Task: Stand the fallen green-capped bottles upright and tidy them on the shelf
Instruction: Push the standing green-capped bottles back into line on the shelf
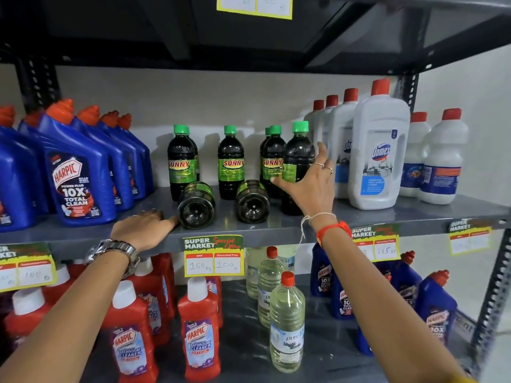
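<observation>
Green-capped bottles [231, 161]: dark, almost black, with bright green tops and green, yellow and red labels.
Blue bottles [80, 172] at 9 o'clock: deep blue, orange tops.
White bottles [378, 150] at 3 o'clock: white, red tops, blue labels.
Shelf [387, 214]: plain grey.
Price tag [213, 255]: yellow edge, green and red.
Red bottles [200, 333] at 6 o'clock: red, white tops.

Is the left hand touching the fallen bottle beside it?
Touching. The head view shows the left hand's fingertips against the base of the fallen bottle.
</observation>
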A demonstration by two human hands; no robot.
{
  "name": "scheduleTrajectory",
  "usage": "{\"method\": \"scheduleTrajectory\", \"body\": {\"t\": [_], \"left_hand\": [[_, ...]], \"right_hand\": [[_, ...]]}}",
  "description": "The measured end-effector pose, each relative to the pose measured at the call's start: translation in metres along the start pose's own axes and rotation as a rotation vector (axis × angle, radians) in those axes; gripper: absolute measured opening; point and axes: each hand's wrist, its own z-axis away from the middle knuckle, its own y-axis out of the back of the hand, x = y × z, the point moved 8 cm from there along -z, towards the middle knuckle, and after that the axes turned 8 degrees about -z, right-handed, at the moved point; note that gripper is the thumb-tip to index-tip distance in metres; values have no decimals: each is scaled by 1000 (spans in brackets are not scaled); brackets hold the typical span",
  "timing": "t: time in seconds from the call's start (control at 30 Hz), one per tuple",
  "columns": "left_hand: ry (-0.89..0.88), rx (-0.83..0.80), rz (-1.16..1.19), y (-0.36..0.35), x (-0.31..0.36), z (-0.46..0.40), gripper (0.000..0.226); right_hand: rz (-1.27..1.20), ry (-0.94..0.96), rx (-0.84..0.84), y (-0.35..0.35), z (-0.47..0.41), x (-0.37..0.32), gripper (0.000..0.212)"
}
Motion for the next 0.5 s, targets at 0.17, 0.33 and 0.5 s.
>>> {"method": "scheduleTrajectory", "body": {"t": [0.17,0.33,0.5], "left_hand": [[102,35,148,9,0,5,59],[110,31,156,9,-1,7,63],[118,39,167,10,-1,8,69]], "right_hand": [[24,-80,-35,-5,5,10,106],[-327,-239,-221,-13,-5,27,86],[-633,-425,-417,-29,-7,44,74]]}}
